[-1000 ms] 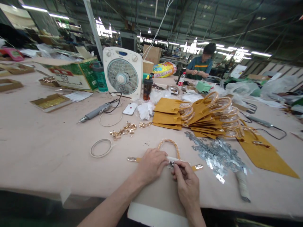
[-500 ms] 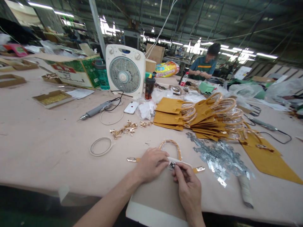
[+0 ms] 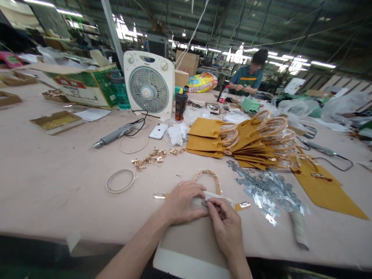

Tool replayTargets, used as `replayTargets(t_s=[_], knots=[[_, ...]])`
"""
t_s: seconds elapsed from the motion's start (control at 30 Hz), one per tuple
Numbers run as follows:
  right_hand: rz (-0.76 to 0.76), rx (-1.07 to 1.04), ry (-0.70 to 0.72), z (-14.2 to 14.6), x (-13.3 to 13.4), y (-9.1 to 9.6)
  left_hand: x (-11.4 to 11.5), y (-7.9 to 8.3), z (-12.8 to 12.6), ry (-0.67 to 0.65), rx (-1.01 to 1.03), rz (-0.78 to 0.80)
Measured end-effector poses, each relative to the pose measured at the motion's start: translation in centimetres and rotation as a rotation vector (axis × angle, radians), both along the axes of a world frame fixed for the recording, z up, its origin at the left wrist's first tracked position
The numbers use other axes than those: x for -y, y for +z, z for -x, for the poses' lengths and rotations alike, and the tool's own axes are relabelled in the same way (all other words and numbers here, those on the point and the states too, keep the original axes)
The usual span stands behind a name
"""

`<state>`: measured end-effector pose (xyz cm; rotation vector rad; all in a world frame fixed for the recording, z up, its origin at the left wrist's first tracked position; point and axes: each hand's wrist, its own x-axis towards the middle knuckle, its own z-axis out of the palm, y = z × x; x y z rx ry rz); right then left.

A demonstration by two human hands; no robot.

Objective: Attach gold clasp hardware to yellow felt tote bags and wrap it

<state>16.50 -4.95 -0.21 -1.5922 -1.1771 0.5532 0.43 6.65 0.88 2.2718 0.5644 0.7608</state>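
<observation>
A beige bag panel (image 3: 188, 240) with a white lower band hangs over the table's near edge. Its wrapped orange loop handle (image 3: 207, 176) and gold strap ends (image 3: 243, 204) lie flat behind it. My left hand (image 3: 181, 201) presses down on the panel's top edge, fingers curled over it. My right hand (image 3: 225, 223) pinches a small metal clasp (image 3: 205, 202) at the middle of that edge, touching the left fingertips.
Silver metal plates (image 3: 267, 190) lie scattered to the right, gold fittings (image 3: 149, 157) and a tape ring (image 3: 120, 181) to the left. Stacked mustard bags (image 3: 247, 141), an electric screwdriver (image 3: 112, 136), a phone (image 3: 158, 131) and a fan (image 3: 148, 85) sit farther back. Another person (image 3: 247, 77) works at the far end.
Both hands stay on the panel's top edge. My right fingers have closed tighter over the clasp, hiding more of it. The view shifted slightly.
</observation>
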Motion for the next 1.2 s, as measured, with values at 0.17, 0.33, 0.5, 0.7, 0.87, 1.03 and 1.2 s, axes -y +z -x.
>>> replayTargets(t_s=[0.17, 0.33, 0.5, 0.7, 0.87, 1.03, 1.2], knots=[[0.002, 0.062, -0.029, 0.0, -0.1, -0.1, 0.0, -0.2, -0.1, 0.007, 0.006, -0.004], [-0.002, 0.107, -0.043, 0.1, -0.2, -0.1, -0.1, -0.1, -0.1, 0.016, 0.011, -0.013], [-0.040, 0.134, -0.064, 0.2, -0.4, -0.2, -0.1, 0.0, -0.1, -0.003, -0.005, -0.034], [-0.024, 0.183, -0.092, 0.4, -0.6, -0.6, 0.0, -0.1, -0.1, 0.005, -0.005, -0.034], [-0.084, 0.111, -0.090, 0.3, -0.3, -0.1, -0.2, 0.2, -0.2, 0.013, -0.019, -0.018], [-0.282, 0.060, -0.079, 0.5, 1.9, 1.1, -0.4, -0.5, -0.2, 0.046, -0.093, -0.066], [-0.436, 0.103, -0.248, -1.0, 2.9, 0.7, -2.4, -3.7, -0.6, 0.068, -0.088, -0.204]])
